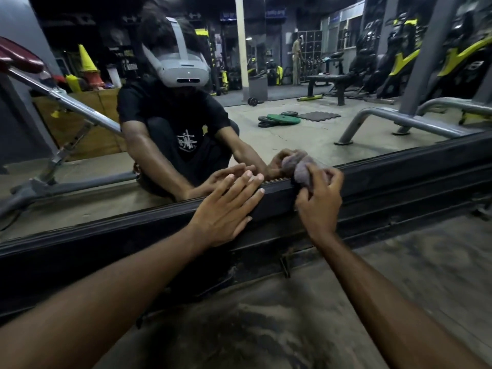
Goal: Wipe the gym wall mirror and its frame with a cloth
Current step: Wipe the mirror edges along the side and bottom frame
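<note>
The wall mirror (306,134) fills the upper part of the view and reflects a crouching person and the gym behind. Its black bottom frame (399,177) runs low across the picture, rising to the right. My left hand (226,209) lies flat on the frame with straight fingers, the tips at the glass edge. Just to its right, my right hand (318,201) grips a bunched greyish-purple cloth (302,173) and holds it against the top edge of the frame, where frame and glass meet.
A dusty concrete floor (292,328) lies below the frame. A small metal bracket (285,265) sticks out at the frame's base. The mirror reflects a bench, weight plates, yellow-and-black machines and a grey tube frame.
</note>
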A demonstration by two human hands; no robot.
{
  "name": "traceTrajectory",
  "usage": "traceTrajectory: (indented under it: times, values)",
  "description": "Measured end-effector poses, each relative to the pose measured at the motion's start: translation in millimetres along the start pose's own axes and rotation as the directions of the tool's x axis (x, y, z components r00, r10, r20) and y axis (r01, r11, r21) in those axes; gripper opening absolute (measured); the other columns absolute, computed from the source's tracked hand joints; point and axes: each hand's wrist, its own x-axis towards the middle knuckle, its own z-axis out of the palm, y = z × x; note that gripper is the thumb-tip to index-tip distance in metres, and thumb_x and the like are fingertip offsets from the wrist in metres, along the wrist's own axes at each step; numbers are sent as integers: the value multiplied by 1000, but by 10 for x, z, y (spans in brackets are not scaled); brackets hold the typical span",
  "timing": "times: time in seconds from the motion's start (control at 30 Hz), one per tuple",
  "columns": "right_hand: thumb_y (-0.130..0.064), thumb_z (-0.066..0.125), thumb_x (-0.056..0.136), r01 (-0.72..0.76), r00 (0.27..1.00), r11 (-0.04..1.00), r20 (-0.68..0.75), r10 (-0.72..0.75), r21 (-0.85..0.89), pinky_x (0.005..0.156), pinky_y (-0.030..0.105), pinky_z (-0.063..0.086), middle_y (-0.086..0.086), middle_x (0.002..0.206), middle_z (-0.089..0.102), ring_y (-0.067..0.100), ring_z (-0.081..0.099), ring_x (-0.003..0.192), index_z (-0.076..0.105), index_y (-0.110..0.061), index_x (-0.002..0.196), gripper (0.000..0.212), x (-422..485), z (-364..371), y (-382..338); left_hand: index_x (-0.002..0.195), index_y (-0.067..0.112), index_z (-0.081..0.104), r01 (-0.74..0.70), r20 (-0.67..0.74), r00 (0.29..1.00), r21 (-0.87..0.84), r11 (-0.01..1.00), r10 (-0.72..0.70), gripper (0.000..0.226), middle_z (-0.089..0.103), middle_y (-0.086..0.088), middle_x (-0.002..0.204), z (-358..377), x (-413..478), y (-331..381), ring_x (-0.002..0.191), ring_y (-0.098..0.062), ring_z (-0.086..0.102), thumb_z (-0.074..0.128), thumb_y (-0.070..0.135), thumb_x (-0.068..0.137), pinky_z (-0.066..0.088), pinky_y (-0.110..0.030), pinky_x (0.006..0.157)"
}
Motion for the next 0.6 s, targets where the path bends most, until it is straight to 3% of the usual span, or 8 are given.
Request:
traceTrajectory:
  times: [0.07,0.13,0.23,0.37,0.4,0.5,0.6]
  values:
    - [3,66,77,198,969,980,152,-195,-9,86,35,52,16,127,48,32,58,103,65,-15,130,56,-164,34,-6,157,8,33,43,-7,999,-20,999,-43,73,15,-19,169,31,79,41,156,-37,13,52,44,96,11,-53,125]
    - [4,67,77,200,960,980,201,-195,-6,84,35,52,13,125,49,27,58,100,66,-14,127,54,-251,-6,87,156,5,34,52,-1,999,-43,998,-52,74,15,-20,168,64,114,105,156,-38,12,54,44,95,8,-53,126]
    - [2,62,83,-47,998,997,45,50,-63,82,38,52,10,119,47,15,49,87,66,-17,124,46,-116,-65,168,154,4,35,56,-1,998,-66,996,-56,77,20,-21,167,98,125,99,155,-37,15,57,44,92,5,-52,125]
    - [-1,59,86,-363,929,928,-109,353,-85,86,38,47,5,120,40,17,45,83,61,-14,123,39,-25,-137,147,155,5,33,56,-14,998,-93,994,-58,79,18,-20,168,112,176,128,155,-37,13,56,45,91,7,-52,126]
    - [-1,60,85,-325,944,941,-97,317,-90,85,38,48,7,122,40,18,46,84,60,-12,124,40,-82,-124,118,156,5,33,63,-21,998,-95,993,-65,80,18,-20,168,122,187,137,155,-37,14,57,45,91,7,-52,126]
    - [-3,70,81,20,991,998,134,-12,-62,89,25,46,10,126,38,8,44,96,56,-10,129,50,-388,-43,65,155,5,34,82,-29,996,-88,993,-85,80,19,-21,167,132,245,178,155,-37,16,58,45,90,11,-54,125]
    - [-4,71,86,105,978,994,180,-105,11,88,13,38,4,122,34,2,40,98,53,-19,117,39,-443,-2,170,155,4,33,88,-32,995,-73,993,-90,80,19,-21,167,161,270,219,155,-37,16,57,45,90,11,-55,124]
